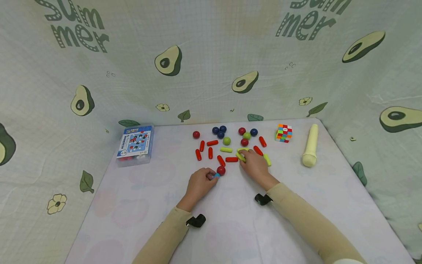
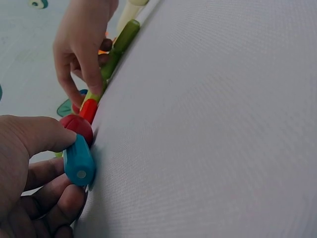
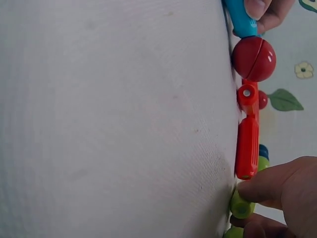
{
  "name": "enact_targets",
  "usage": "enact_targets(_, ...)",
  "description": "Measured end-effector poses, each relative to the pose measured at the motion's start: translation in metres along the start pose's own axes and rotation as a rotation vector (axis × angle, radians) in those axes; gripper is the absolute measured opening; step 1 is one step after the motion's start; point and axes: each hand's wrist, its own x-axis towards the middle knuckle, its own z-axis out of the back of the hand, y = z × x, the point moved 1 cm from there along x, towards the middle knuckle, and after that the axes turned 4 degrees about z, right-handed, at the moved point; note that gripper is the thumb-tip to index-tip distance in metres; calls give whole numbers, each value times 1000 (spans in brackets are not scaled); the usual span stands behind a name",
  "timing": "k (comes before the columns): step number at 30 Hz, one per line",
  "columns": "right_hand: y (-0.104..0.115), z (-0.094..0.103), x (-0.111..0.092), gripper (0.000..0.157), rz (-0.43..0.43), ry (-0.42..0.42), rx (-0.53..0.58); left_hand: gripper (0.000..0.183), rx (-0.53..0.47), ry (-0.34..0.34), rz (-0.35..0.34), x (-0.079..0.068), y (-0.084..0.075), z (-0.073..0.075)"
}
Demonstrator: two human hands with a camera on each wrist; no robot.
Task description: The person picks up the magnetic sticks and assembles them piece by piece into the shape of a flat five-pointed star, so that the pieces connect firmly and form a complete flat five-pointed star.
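Note:
Between thumb and fingers, my left hand (image 1: 201, 182) pinches a blue building rod (image 2: 79, 161), which has a small silvery dot on its end. A red ball (image 1: 221, 170) sits against the rod's far end. To the right, my right hand (image 1: 256, 167) pinches a light-green building rod (image 3: 241, 207) lying on the table. Beside that hand are another green rod (image 1: 267, 160) and a red rod (image 1: 258, 150). One red rod (image 3: 247, 148) lies between the two hands, near the right thumb. Part of the held green rod is hidden by the fingers.
Behind the hands lie several red rods (image 1: 210, 153), blue balls (image 1: 220, 135), red balls (image 1: 242, 131) and green balls (image 1: 226, 140). A plastic box (image 1: 135, 145) stands at the back left. A puzzle cube (image 1: 284, 133) and a pale-yellow microphone-shaped object (image 1: 310, 146) are at the right.

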Motion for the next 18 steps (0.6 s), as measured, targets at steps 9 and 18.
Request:
enact_targets(9, 3, 5, -8, 44, 36, -25, 26, 26, 0, -5, -9, 1, 2, -2)
enact_targets(18, 4, 7, -23, 41, 73, -5, 33, 34, 4, 6, -23, 2, 4, -3)
